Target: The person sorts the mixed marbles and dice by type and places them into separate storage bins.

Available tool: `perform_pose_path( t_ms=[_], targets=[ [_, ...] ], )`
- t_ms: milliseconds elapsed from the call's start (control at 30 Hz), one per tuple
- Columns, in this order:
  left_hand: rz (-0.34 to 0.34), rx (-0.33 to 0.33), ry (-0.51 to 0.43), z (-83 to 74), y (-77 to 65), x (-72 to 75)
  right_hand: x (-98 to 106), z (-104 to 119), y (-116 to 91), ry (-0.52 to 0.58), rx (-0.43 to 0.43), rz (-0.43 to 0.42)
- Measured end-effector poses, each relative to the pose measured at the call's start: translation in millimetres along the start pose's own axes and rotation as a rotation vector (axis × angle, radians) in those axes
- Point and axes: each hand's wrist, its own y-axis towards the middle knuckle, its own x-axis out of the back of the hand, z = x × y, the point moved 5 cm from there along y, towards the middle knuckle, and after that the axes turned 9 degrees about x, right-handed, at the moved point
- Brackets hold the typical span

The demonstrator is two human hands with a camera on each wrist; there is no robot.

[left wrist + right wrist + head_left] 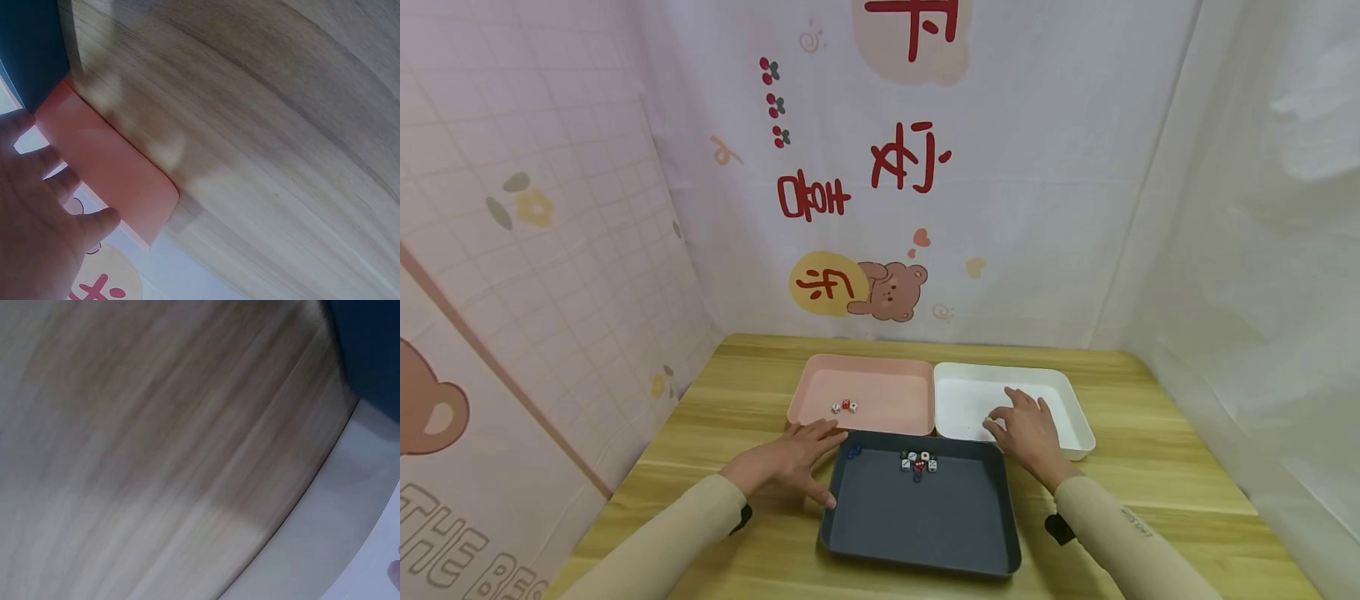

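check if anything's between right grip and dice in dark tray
Only the near rim of the white tray and far rim of the dark tray; nothing else visible separates the right grip from the dice.

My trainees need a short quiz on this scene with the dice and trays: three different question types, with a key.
1. What colour is the middle die of the group in the pink tray?
2. True or false: the right hand reaches over the white tray.
3. Which tray is nearest the person? A: the pink tray. B: the dark tray. C: the white tray.

Key: 1. Red. 2. True. 3. B.
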Motion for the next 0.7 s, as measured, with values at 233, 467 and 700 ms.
perform_pose_path(
  t_ms=[233,467,700],
  targets=[
    [-0.009,-0.005,0.001,-0.1,0.3,0.4,0.2,-8.3,-3.6,-0.018,-0.037,0.033],
    [-0.005,-0.006,-0.008,0.9,1.5,0.6,-2.1,-9.7,-1.5,-0.003,-0.039,0.029],
    [0.008,-0.008,-0.011,-1.0,0.7,1.5,-2.8,-7.9,-1.8,0.001,-0.031,0.030]
  ],
)
